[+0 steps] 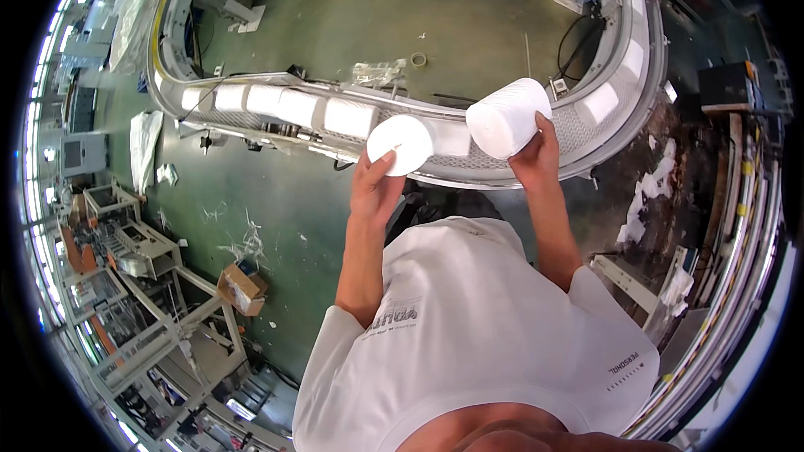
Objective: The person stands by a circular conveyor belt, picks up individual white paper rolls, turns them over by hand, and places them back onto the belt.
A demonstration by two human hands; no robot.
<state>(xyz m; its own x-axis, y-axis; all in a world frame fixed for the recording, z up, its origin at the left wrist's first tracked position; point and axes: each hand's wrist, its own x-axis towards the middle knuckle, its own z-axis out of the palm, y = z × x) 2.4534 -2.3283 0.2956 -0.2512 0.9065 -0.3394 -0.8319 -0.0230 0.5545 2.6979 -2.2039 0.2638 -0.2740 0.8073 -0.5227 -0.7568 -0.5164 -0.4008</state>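
Note:
My left hand [379,184] grips a white paper roll [400,141], its round flat end turned toward me and the thumb pressed on that face. In my right hand [536,155] is a second white paper roll [507,117], tilted, its long side showing and my fingers round its right end. Both rolls are held up over the near side of a curved conveyor [419,105]. Between and partly behind them, another white roll [452,137] lies on the belt. Left of my left hand, several more white rolls [350,117] rest in a row.
The conveyor bends away on both sides, with a white roll [597,105] on its right curve. Clear plastic wrap [378,74] lies beyond the belt. A cardboard box [243,289] and machine frames [151,243] stand at left. Torn white paper [646,192] litters the right floor.

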